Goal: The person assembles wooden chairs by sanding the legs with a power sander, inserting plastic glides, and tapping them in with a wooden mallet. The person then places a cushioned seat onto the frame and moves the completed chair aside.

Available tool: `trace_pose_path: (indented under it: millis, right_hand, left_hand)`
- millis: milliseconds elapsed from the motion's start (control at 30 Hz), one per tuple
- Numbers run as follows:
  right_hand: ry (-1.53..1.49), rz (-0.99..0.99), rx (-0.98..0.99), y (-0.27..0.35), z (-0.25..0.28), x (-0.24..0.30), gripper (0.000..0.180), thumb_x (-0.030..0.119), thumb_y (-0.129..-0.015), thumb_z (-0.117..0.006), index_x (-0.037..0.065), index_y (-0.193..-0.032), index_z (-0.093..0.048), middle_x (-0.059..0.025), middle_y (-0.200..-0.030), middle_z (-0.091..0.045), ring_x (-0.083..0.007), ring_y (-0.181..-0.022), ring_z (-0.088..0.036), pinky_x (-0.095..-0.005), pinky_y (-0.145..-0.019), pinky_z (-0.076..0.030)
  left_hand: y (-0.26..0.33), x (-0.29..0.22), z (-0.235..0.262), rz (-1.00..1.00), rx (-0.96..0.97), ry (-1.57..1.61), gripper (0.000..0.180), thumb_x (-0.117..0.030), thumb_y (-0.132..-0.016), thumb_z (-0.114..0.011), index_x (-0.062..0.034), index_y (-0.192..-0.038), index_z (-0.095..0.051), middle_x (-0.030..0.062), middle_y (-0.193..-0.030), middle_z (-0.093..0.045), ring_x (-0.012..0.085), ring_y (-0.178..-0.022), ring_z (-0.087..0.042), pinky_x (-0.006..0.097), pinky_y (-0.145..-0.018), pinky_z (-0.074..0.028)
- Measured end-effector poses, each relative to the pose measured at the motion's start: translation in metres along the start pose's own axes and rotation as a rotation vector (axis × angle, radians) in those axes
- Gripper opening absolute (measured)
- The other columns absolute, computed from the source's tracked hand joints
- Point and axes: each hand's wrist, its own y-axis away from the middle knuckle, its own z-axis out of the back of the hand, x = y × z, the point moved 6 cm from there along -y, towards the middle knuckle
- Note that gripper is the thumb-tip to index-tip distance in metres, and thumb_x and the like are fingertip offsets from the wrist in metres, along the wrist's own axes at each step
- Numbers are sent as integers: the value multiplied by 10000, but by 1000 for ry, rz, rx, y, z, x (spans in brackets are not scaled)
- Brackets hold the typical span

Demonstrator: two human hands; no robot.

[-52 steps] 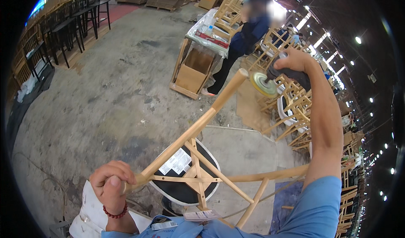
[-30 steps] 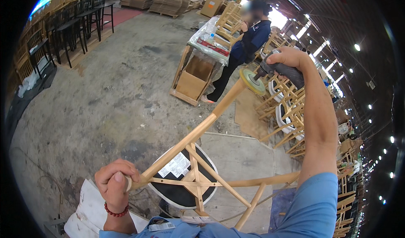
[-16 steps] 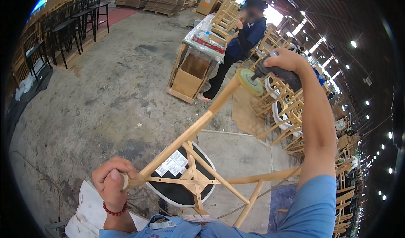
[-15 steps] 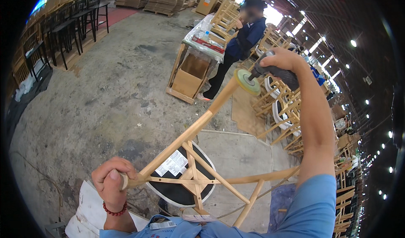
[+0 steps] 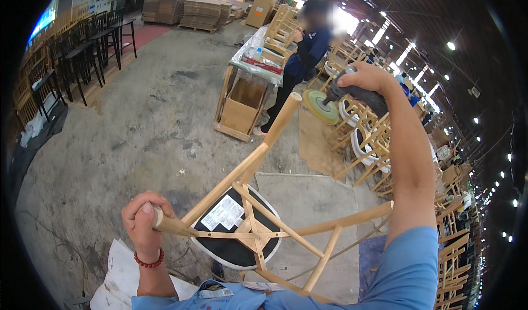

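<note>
My left hand (image 5: 144,222), with red beads at its wrist, wraps around the end of a leg of an upturned wooden chair (image 5: 220,194). Crossed rails meet over the seat's black underside (image 5: 220,250), which has a white edge and a white label. In my right hand (image 5: 367,79) is a dark handheld disc sander (image 5: 363,96). Its yellow-green disc (image 5: 320,107) hangs just right of the far leg's end (image 5: 294,100), with a small gap between them.
Across a covered workbench (image 5: 256,68) with a cardboard box (image 5: 245,106) below stands a person in dark blue (image 5: 313,48). Several pale wooden chairs (image 5: 366,145) crowd the right side. Black tall chairs (image 5: 82,46) line the far left, and flat cardboard stacks (image 5: 203,14) lie at the back.
The far leg's end has come away from the sander disc, shifting left and down, and its end face now shows. The leg in my left hand has tilted, and my view has turned slightly.
</note>
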Motion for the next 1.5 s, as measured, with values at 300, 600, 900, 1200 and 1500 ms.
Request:
trace_pose_path:
  millis: [300,600,900,1200,1500]
  right_hand:
    - [260,-124,73,-36,-16,17,458,335,-730,-776,-22,-1002,-683,-137,-790,-692,-219,-581,-674,-340,-530,-549]
    - [-2,2,135,-36,-22,27,398,272,-767,-743,-34,-1013,-673,-156,-741,-681,-218,-515,-652,-344,-461,-537]
    - [-38,-23,-131,75,37,-46,548,388,-762,-773,19,-1145,-640,-143,-938,-698,-179,-738,-682,-318,-591,-572]
    - [24,-216,-388,342,107,-180,421,332,-807,-703,40,-1093,-602,-78,-820,-657,-127,-615,-629,-269,-532,-525]
    - [48,-540,-192,357,42,-227,494,363,-710,-772,23,-1047,-648,-104,-854,-674,-190,-651,-662,-320,-601,-553]
  left_hand:
    - [10,-1,8,19,-74,-13,297,-211,-918,-517,48,-874,-656,131,-685,-631,178,-594,-606,292,-560,-453]
    - [16,-4,7,5,-8,30,308,-223,-914,-510,43,-883,-661,123,-696,-639,168,-601,-614,285,-566,-471]
    - [2,-6,5,42,20,-144,333,-235,-982,-452,44,-1009,-632,129,-773,-646,171,-670,-588,280,-636,-474]
    - [3,-44,-81,-889,48,6,306,-234,-1005,-438,9,-1033,-623,191,-1146,-628,345,-1137,-575,476,-959,-488]
    - [149,181,-470,130,1082,-158,617,-230,-828,-699,-42,-1373,-480,226,-1369,-526,357,-1268,-516,402,-1061,-413]
